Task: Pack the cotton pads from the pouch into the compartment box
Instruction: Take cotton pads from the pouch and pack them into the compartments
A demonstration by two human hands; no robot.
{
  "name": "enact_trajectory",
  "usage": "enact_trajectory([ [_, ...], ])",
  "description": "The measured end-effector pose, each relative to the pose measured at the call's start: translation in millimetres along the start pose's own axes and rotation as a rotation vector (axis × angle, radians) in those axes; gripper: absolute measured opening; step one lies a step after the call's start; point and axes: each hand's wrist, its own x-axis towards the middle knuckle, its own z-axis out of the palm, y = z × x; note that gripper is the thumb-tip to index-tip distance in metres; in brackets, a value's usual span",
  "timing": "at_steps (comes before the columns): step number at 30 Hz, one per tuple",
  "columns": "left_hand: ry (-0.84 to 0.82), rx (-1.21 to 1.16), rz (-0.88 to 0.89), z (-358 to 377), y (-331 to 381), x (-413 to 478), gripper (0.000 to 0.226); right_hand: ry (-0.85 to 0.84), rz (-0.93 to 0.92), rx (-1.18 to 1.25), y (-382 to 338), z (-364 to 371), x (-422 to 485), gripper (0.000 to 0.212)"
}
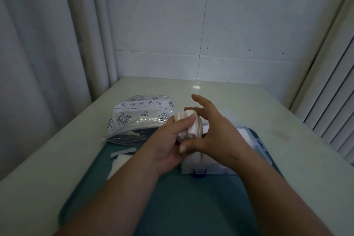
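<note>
My left hand (168, 143) grips a thick stack of white cotton pads (188, 126) above the teal mat, thumb across its top. My right hand (216, 130) touches the same stack from the right, thumb under it and fingers spread above. The clear pouch (138, 119), printed with dark sea-creature drawings, lies on its side to the left, mouth towards me. The white compartment box (247, 140) with a blue latch (199, 172) sits under my right hand, mostly hidden by it.
A teal mat (172, 197) covers the near part of the pale table (287, 120). Loose white pads (119, 163) and a torn strip (123, 152) lie at the mat's left edge. A curtain hangs left, a tiled wall stands behind, and slatted blinds are right.
</note>
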Motion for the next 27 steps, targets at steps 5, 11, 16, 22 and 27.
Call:
enact_trajectory([
  [5,0.047,-0.022,0.006,-3,0,2,0.065,-0.002,-0.015,-0.022,0,-2,-1,0.120],
  [11,0.091,-0.072,0.017,1,4,0,0.050,0.047,0.020,-0.010,0,-12,-3,0.074],
  [16,0.061,-0.038,0.020,-2,3,2,0.052,0.057,0.013,-0.041,0,-13,-4,0.039],
  [22,0.073,-0.033,0.029,-1,3,2,0.050,0.050,0.035,-0.053,2,-12,-2,0.047],
  [27,0.048,0.004,0.003,2,3,-1,0.038,0.046,0.033,-0.050,-1,-12,-1,0.049],
])
